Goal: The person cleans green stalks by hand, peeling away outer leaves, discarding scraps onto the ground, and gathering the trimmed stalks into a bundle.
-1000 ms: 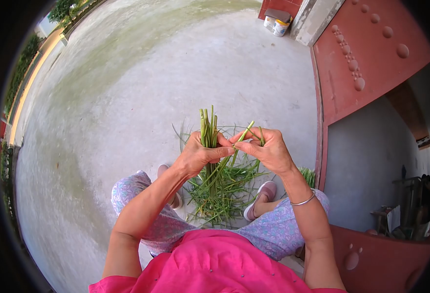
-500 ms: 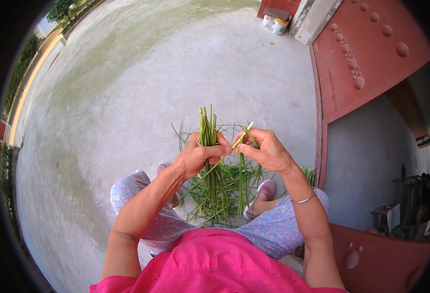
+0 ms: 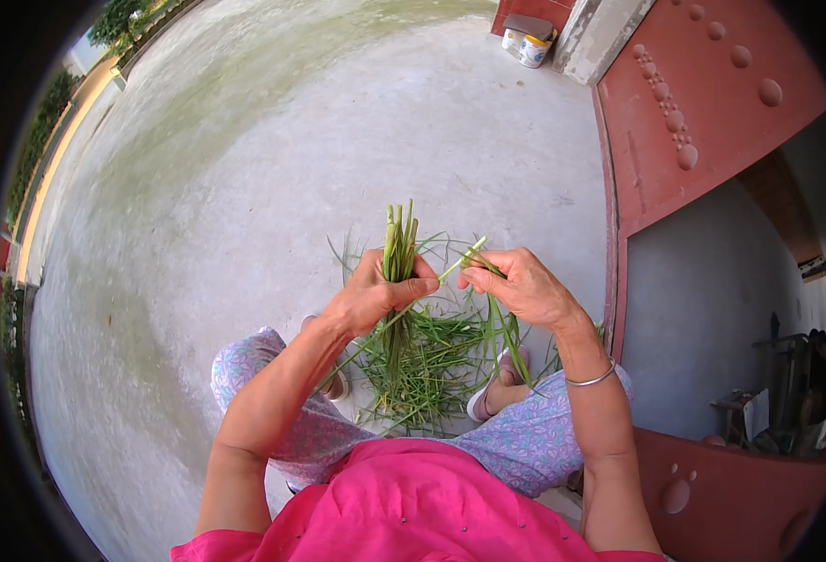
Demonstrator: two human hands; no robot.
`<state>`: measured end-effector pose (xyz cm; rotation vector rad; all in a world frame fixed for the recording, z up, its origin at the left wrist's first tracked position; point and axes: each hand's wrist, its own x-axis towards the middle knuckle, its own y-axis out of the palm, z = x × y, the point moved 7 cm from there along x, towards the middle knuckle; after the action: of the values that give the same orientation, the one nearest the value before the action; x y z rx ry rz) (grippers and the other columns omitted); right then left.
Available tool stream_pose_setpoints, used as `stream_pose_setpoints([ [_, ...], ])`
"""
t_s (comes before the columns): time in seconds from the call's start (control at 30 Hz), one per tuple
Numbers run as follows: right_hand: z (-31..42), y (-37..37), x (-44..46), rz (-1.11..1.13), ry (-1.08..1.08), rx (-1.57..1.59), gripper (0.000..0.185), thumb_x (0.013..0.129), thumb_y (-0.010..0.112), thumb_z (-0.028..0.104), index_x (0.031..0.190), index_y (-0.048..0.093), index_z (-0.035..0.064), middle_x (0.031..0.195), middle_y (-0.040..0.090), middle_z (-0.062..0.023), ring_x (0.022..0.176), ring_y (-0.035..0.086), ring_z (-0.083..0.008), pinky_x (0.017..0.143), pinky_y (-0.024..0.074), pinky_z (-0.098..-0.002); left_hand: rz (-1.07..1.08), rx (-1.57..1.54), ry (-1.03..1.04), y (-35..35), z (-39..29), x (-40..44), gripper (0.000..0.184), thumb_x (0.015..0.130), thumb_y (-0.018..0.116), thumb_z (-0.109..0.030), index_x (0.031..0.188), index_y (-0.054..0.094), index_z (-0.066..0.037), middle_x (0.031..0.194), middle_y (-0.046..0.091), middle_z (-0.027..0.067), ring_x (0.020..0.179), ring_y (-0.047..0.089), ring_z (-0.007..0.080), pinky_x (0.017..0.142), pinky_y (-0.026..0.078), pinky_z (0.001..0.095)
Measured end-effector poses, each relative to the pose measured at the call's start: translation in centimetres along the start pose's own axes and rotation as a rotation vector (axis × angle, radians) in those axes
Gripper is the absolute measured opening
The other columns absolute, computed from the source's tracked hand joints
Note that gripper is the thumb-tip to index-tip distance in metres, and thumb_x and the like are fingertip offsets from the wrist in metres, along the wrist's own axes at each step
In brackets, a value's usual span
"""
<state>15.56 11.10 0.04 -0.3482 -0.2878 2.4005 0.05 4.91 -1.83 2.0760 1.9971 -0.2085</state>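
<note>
My left hand point(image 3: 371, 295) is wrapped round an upright bundle of green stalks point(image 3: 399, 244), blunt ends up and thin leaves hanging below. Its thumb and fingertips also pinch a single paler stalk point(image 3: 462, 260), which slants up to the right. Beside that stalk's upper end, my right hand point(image 3: 525, 286) is closed on long green leaf strips point(image 3: 506, 332) that trail down toward my right knee. Whether the strips are still joined to the stalk I cannot tell. Below both hands, a loose heap of green leaves and stems point(image 3: 431, 370) lies on the ground between my feet.
Grey concrete ground point(image 3: 338, 140) spreads ahead. To the right, a red door panel point(image 3: 694, 112) with round bumps borders a doorway. White tubs point(image 3: 530, 47) stand at the far wall. My shoe point(image 3: 497, 384) is beside the heap.
My right hand has shifted slightly right, away from the left. The leaf strips in it swung from hanging straight to slanting right. The left hand keeps its hold on the bundle.
</note>
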Motion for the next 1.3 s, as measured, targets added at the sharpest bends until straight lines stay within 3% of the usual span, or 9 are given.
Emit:
stream_pose_setpoints([
  [0.07,0.0,-2.4,-0.3,-0.084,-0.017,-0.074,0.027,0.093,0.055,0.023,0.084,0.066,-0.0001,0.066,0.052,0.0045,0.055,0.039,-0.0034,0.049,0.0317,-0.0215,-0.013,0.036,0.011,-0.4,-0.4,-0.1,0.011,0.078,0.070,-0.011,0.079,0.062,-0.004,0.060,0.051,-0.0020,0.053,0.044,0.0067,0.049,0.032,0.0233],
  [0.3,-1.5,-11.4,-2.4,-0.477,-0.099,0.434,0.027,0.097,0.049,0.029,0.097,0.061,0.0044,0.081,0.060,0.0005,0.064,0.046,-0.0049,0.057,0.0353,-0.0202,0.172,0.223,0.106,0.8,0.5,0.2,0.005,0.079,0.071,-0.005,0.080,0.066,-0.002,0.074,0.063,-0.0005,0.071,0.053,0.0057,0.064,0.045,0.0250],
  [0.5,-2.0,-13.8,-3.1,-0.665,-0.182,0.655,0.027,0.099,0.046,0.026,0.101,0.059,0.0030,0.088,0.063,-0.0081,0.090,0.058,-0.0131,0.072,0.0419,-0.0255,0.593,0.646,0.218,6.0,6.3,-1.0,0.018,0.081,0.069,-0.015,0.089,0.066,0.001,0.081,0.064,0.0143,0.074,0.063,0.0278,0.067,0.047,0.0366],
  [0.57,-3.0,-14.5,-3.1,-0.672,-0.180,0.740,0.022,0.098,0.049,0.025,0.100,0.059,0.0046,0.090,0.063,-0.0068,0.096,0.059,-0.0158,0.080,0.0459,-0.0298,0.640,0.670,0.249,6.8,6.2,-1.4,0.018,0.081,0.068,-0.014,0.091,0.066,0.001,0.079,0.064,0.0132,0.072,0.062,0.0232,0.065,0.047,0.0353],
  [0.8,-4.6,-15.1,-3.0,-0.555,-0.254,1.180,0.019,0.096,0.051,0.018,0.098,0.056,-0.0001,0.106,0.062,-0.0162,0.102,0.060,-0.0249,0.095,0.0493,-0.0441,0.389,0.336,0.052,3.2,4.1,1.2,0.013,0.084,0.065,-0.006,0.094,0.068,0.002,0.086,0.069,0.0044,0.075,0.059,0.0091,0.070,0.049,0.0260],
  [0.9,-4.3,-14.8,-3.1,-0.558,-0.238,1.303,0.017,0.096,0.051,0.015,0.099,0.054,-0.0020,0.112,0.059,-0.0191,0.103,0.060,-0.0248,0.095,0.0502,-0.0413,0.276,0.223,0.019,2.4,2.4,1.4,0.009,0.080,0.059,0.003,0.082,0.068,0.001,0.087,0.069,0.0055,0.090,0.064,0.0137,0.073,0.049,0.0262],
  [0.93,-4.5,-14.8,-3.0,-0.522,-0.247,1.360,0.017,0.096,0.050,0.013,0.100,0.053,-0.0029,0.113,0.059,-0.0191,0.103,0.060,-0.0241,0.094,0.0509,-0.0399,0.233,0.163,0.038,2.2,2.3,1.5,0.006,0.081,0.062,-0.001,0.079,0.068,-0.001,0.086,0.069,0.0052,0.074,0.061,0.0106,0.061,0.046,0.0239],
  [1.07,-5.4,-15.2,-2.6,-0.431,-0.282,1.532,0.016,0.095,0.050,0.007,0.105,0.051,-0.0063,0.117,0.056,-0.0194,0.096,0.061,-0.0201,0.090,0.0538,-0.0344,0.139,0.003,-0.072,1.5,2.6,1.6,0.008,0.083,0.066,-0.011,0.083,0.068,-0.004,0.079,0.066,0.0031,0.052,0.038,0.0036,0.047,0.031,0.0205],
  [1.3,-6.1,-15.5,-2.3,-0.405,-0.294,1.730,0.018,0.093,0.052,0.000,0.108,0.050,-0.0089,0.120,0.052,-0.0206,0.085,0.060,-0.0175,0.084,0.0556,-0.0312,0.118,-0.049,-0.098,1.6,2.1,1.4,0.011,0.082,0.067,-0.010,0.091,0.067,-0.002,0.071,0.061,0.0013,0.051,0.040,0.0047,0.047,0.032,0.0203],
])
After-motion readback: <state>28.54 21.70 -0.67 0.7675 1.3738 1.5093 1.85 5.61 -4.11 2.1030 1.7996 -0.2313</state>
